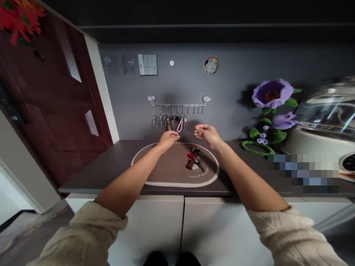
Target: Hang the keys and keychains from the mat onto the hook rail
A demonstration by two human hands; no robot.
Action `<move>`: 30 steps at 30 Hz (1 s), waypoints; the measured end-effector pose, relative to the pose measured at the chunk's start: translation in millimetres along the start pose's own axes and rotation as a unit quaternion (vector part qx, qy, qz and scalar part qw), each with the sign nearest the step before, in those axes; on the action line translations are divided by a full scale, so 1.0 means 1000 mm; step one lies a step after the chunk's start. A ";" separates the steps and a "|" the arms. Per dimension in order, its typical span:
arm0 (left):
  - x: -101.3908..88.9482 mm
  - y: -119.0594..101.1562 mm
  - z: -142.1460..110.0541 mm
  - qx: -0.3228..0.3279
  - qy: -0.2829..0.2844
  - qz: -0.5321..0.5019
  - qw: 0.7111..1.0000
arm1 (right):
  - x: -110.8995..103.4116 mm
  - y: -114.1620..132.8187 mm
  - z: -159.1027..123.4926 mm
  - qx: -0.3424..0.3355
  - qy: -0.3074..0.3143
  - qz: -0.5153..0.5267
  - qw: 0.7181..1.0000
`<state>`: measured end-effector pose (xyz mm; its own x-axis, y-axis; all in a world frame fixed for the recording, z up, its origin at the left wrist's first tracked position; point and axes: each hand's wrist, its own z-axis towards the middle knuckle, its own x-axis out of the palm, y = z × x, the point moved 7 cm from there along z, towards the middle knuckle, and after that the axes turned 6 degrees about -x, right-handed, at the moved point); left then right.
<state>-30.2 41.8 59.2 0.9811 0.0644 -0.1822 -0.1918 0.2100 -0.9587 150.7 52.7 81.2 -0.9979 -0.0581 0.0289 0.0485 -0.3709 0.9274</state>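
Observation:
My left hand (168, 140) is just below a wall-mounted key rack (177, 105), its fingers drawn together; whatever they hold, if anything, is hidden. Right above its fingertips hangs a pink strap (180, 125) on a key ring, and I cannot tell whether they touch. A brown key fob with lettering (168, 123) hangs behind that hand. Further right, my right hand (208, 135) hovers in front of the wall with loosely curled, slightly parted fingers and nothing visible in them. Several bunches of keys (155, 119) dangle from the rack's left and middle hooks. Another key bunch (195, 157) with red and brown tags lies on an oval mat (163, 171).
A dark counter (111, 171) carries the mat. Purple fabric flowers (273, 94) and a cream appliance with a clear lid (318, 136) stand at the right. Clear hooks (131, 64) and a labelled panel (148, 65) are on the wall. A dark cabinet (194, 18) overhangs above.

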 end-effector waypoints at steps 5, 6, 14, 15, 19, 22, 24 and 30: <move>0.006 -0.021 0.001 0.008 0.013 0.021 1.000 | -0.008 -0.007 -0.014 0.003 0.000 -0.045 0.999; 0.010 -0.021 0.001 0.010 0.017 0.020 1.000 | -0.009 -0.008 -0.017 0.001 0.006 -0.057 0.998; 0.041 0.019 -0.003 0.004 0.095 0.009 0.995 | 0.002 -0.017 -0.040 0.008 0.169 -0.175 0.970; 0.043 0.024 -0.004 0.004 0.110 0.016 0.994 | 0.003 -0.019 -0.042 0.016 0.189 -0.188 0.964; 0.046 0.031 -0.009 0.028 0.150 0.053 0.987 | 0.007 -0.025 -0.047 0.036 0.248 -0.220 0.943; 0.048 0.034 -0.009 0.029 0.165 0.056 0.984 | 0.009 -0.028 -0.049 0.044 0.276 -0.226 0.933; 0.051 0.036 -0.009 0.020 0.181 0.052 0.982 | 0.009 -0.030 -0.051 0.053 0.289 -0.227 0.928; 0.054 0.039 -0.009 0.015 0.200 0.042 0.979 | 0.011 -0.031 -0.056 0.073 0.310 -0.242 0.917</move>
<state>15.1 44.9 10.1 0.8915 -0.3032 -0.3366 -0.2668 0.2491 -0.9310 140.8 11.6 31.8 -0.6826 -0.4520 -0.5743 -0.4440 -0.3676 0.8171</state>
